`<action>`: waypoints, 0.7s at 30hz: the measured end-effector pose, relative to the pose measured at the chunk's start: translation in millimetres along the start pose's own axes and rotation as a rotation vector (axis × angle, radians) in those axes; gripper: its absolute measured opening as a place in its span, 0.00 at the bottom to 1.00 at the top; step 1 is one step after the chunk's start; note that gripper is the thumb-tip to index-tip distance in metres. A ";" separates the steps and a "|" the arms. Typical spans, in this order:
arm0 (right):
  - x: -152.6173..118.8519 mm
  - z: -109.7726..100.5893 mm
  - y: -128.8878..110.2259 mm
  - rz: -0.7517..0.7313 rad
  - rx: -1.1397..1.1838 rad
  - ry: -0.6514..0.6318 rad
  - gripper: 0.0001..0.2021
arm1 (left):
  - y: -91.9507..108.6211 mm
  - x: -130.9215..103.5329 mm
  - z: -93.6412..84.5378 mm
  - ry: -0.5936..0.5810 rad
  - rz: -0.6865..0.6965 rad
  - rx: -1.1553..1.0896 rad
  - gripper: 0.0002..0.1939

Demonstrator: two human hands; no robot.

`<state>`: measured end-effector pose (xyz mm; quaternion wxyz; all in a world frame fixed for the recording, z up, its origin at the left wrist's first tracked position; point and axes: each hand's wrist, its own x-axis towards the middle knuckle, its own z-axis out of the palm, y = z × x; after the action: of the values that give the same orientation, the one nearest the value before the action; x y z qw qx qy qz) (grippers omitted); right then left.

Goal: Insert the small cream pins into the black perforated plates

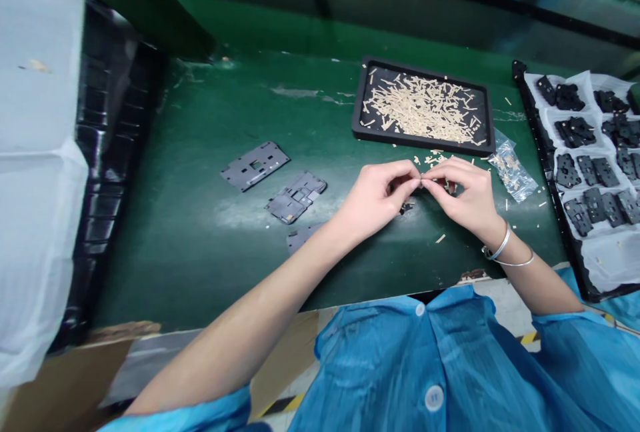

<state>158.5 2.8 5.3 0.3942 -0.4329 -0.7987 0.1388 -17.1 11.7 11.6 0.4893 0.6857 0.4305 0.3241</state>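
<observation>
My left hand [383, 193] and my right hand [463, 191] meet fingertip to fingertip over the green table, just below a black tray [357, 109]. Both are closed in a pinch. Whatever sits between the fingertips is too small to make out. A small dark part [407, 207] shows beneath the hands, partly hidden by them. To the left of my left hand lie flat dark grey plastic plates: one with a square hole [256, 165], one with raised detail [297, 197], and one [301, 237] partly covered by my forearm.
Many small beige strips [420, 109] fill the tray, and loose ones lie around it. A clear plastic bag [515, 169] rests to its right. At the far right stands a compartment tray [553, 182] of black parts; white sheeting [37, 152] covers black trays at left.
</observation>
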 end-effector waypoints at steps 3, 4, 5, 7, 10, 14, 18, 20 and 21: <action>-1.2 0.9 -0.2 0.010 -0.045 -0.021 0.07 | -0.9 -0.7 2.6 0.035 0.074 0.093 0.08; -1.7 1.6 -0.3 0.007 -0.065 -0.021 0.07 | -1.3 -0.7 3.3 0.040 0.080 0.101 0.08; -2.1 2.3 -0.5 0.002 -0.083 -0.016 0.08 | -1.6 -0.6 4.0 0.044 0.076 0.097 0.08; -2.5 3.5 -0.7 -0.011 -0.101 0.001 0.08 | -1.9 -0.1 5.0 0.044 0.044 0.064 0.08; -1.8 3.8 -0.9 -0.034 -0.095 0.034 0.08 | -1.8 0.6 5.6 0.028 -0.012 -0.008 0.07; -0.2 2.3 -0.5 -0.059 -0.084 0.040 0.07 | -1.7 0.2 5.7 0.037 -0.034 -0.034 0.08; 0.0 2.3 0.0 -0.062 -0.095 0.030 0.08 | -1.9 0.5 6.0 0.053 -0.039 -0.023 0.08; -0.1 2.3 0.9 -0.065 -0.104 0.033 0.08 | -1.5 1.3 5.7 0.047 -0.054 -0.061 0.07; 0.0 2.0 2.0 -0.065 -0.113 0.041 0.08 | -1.2 1.7 5.3 0.042 -0.063 -0.094 0.07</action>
<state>158.2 4.3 2.9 0.3899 -0.4309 -0.8106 0.0717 -12.0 11.3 8.9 0.5218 0.6413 0.4464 0.3424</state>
